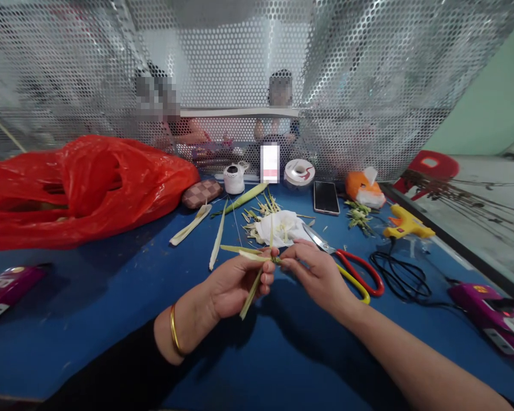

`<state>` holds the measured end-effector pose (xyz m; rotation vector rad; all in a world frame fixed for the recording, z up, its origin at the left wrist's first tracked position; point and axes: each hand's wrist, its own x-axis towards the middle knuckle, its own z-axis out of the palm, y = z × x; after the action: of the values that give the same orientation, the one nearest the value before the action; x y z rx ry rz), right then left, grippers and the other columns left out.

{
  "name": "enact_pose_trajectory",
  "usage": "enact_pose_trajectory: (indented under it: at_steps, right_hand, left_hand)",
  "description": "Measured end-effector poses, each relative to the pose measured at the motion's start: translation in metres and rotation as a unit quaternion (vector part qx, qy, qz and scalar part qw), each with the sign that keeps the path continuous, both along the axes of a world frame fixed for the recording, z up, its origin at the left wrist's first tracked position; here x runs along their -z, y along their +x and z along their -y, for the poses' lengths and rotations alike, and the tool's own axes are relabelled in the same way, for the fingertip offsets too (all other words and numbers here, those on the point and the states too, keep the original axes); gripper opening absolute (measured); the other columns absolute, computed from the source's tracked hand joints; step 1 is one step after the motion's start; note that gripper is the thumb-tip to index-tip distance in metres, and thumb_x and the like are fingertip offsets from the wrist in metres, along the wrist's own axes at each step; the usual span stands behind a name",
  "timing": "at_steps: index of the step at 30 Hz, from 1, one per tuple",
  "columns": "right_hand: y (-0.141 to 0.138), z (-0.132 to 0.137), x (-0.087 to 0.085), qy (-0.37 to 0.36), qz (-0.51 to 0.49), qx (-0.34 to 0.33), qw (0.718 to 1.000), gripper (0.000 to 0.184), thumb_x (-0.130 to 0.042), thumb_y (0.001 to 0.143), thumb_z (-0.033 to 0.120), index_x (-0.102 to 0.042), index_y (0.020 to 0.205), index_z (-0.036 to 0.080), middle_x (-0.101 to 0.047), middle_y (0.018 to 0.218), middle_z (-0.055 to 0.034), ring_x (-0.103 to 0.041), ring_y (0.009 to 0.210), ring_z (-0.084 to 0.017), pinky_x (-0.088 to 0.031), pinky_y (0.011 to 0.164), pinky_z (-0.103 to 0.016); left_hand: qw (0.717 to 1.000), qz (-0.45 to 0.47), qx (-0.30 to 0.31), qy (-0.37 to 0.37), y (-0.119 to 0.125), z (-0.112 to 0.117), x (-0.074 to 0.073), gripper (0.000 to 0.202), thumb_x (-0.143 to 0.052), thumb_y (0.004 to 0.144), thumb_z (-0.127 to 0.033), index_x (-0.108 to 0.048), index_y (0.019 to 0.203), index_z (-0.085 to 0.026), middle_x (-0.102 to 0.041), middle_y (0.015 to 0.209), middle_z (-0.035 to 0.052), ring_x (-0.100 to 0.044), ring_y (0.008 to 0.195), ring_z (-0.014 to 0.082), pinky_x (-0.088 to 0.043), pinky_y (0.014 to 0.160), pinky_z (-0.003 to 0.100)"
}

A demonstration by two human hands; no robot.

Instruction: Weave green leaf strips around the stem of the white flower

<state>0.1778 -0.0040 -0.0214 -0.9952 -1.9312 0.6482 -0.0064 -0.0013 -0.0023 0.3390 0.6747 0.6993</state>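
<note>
Between the fingers of my left hand (235, 282) is a small bundle of pale corn husk strips (251, 294), some pointing down and others to the left and up. My right hand (314, 271) pinches the bundle's greenish knotted end, right beside the left fingertips. A thin white thread (236, 225) runs near the bundle; where it ends I cannot tell. Just beyond the hands lies a white tissue (281, 227) with cut husk bits (257, 220) around it. Scissors (360, 274) with red and yellow handles lie partly behind my right hand.
Loose husk pieces (191, 224), a thread spool (233, 180), a tape roll (298, 172) and a phone (326, 197) lie farther back. A red plastic bag (89, 188) fills the left. A yellow glue gun (406, 222) with a black cable is right. People sit behind the perforated screen (240, 63).
</note>
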Motion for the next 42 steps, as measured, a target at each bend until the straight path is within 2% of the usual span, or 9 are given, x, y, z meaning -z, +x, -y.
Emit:
enact_pose_trajectory:
  at_steps: [4,7,13,19,23,27,34,38,42]
  right_hand:
    - [0.003,-0.005,-0.001,-0.181,-0.156,0.017,0.971,0.044,-0.043,0.092,0.055,-0.069,0.092,0.019,-0.073,0.090,-0.0078,-0.067,0.089,-0.023,-0.049,0.085,-0.038]
    - [0.004,-0.006,-0.001,-0.248,-0.235,0.035,0.939,0.053,-0.043,0.089,0.063,-0.072,0.084,0.018,-0.073,0.082,-0.0086,-0.067,0.083,-0.023,-0.050,0.084,-0.039]
    - [0.001,-0.003,-0.002,-0.281,-0.193,0.019,0.940,0.024,-0.074,0.071,0.041,-0.071,0.077,0.019,-0.067,0.071,-0.0006,-0.058,0.066,-0.016,-0.047,0.064,-0.031]
    - [-0.003,0.002,-0.004,-0.293,-0.185,-0.004,0.938,0.019,-0.069,0.077,0.036,-0.066,0.075,0.017,-0.063,0.069,0.0005,-0.055,0.066,-0.014,-0.044,0.066,-0.029]
    - [-0.006,0.003,-0.003,-0.287,-0.182,-0.025,0.940,0.020,-0.064,0.080,0.037,-0.066,0.075,0.017,-0.063,0.070,0.0001,-0.057,0.069,-0.015,-0.045,0.072,-0.030]
    - [-0.009,0.004,0.002,-0.312,-0.206,-0.029,0.927,0.017,-0.069,0.075,0.034,-0.067,0.080,0.018,-0.065,0.074,-0.0007,-0.059,0.072,-0.015,-0.046,0.074,-0.032]
    - [-0.013,0.007,0.004,-0.325,-0.223,-0.032,0.919,0.015,-0.070,0.074,0.031,-0.063,0.071,0.017,-0.062,0.068,0.0010,-0.055,0.067,-0.014,-0.044,0.070,-0.029]
    - [-0.010,0.007,0.001,-0.332,-0.237,-0.024,0.913,0.015,-0.069,0.075,0.032,-0.064,0.072,0.018,-0.061,0.067,0.0016,-0.054,0.067,-0.013,-0.043,0.072,-0.028]
    - [-0.010,0.008,0.002,-0.342,-0.221,-0.021,0.913,0.016,-0.068,0.076,0.033,-0.063,0.072,0.017,-0.062,0.066,0.0010,-0.055,0.068,-0.014,-0.042,0.072,-0.029]
  left_hand:
    - [0.996,0.053,-0.057,-0.030,-0.004,-0.001,-0.006,0.015,-0.048,0.087,-0.005,-0.061,0.088,-0.013,-0.053,0.054,-0.0050,-0.052,0.041,0.0069,-0.049,0.045,0.018]
    - [0.993,0.078,-0.077,-0.043,-0.004,-0.002,-0.004,0.017,-0.045,0.092,-0.009,-0.062,0.092,-0.011,-0.058,0.055,-0.0032,-0.055,0.042,0.0080,-0.051,0.045,0.020]
    - [0.992,0.091,-0.082,-0.037,-0.005,-0.004,-0.003,0.021,-0.044,0.096,-0.019,-0.063,0.098,-0.010,-0.067,0.061,0.0009,-0.060,0.046,0.0095,-0.052,0.048,0.021]
    - [0.996,0.020,-0.086,0.024,-0.005,-0.007,-0.001,0.031,-0.044,0.087,-0.012,-0.064,0.109,-0.004,-0.070,0.065,0.0070,-0.063,0.051,0.0142,-0.051,0.046,0.023]
    - [0.996,-0.023,-0.078,0.047,-0.001,-0.005,0.002,0.025,-0.051,0.084,-0.010,-0.066,0.104,-0.006,-0.066,0.065,0.0029,-0.060,0.051,0.0104,-0.048,0.046,0.019]
    - [0.988,-0.076,-0.095,0.098,0.006,0.001,0.005,0.015,-0.063,0.082,-0.015,-0.068,0.095,-0.008,-0.058,0.061,-0.0024,-0.049,0.044,0.0042,-0.040,0.043,0.015]
    - [0.986,-0.090,-0.056,0.126,0.008,0.001,0.014,0.021,-0.072,0.076,-0.024,-0.070,0.094,-0.012,-0.045,0.053,-0.0073,-0.034,0.040,0.0026,-0.029,0.042,0.016]
    - [0.974,-0.123,-0.060,0.179,0.008,0.000,0.016,0.024,-0.072,0.077,-0.034,-0.070,0.090,-0.014,-0.042,0.053,-0.0074,-0.035,0.045,0.0039,-0.029,0.046,0.018]
    - [0.952,-0.195,-0.078,0.224,0.009,0.001,0.015,0.030,-0.078,0.070,-0.040,-0.070,0.084,-0.015,-0.050,0.061,-0.0050,-0.041,0.053,0.0057,-0.033,0.052,0.020]
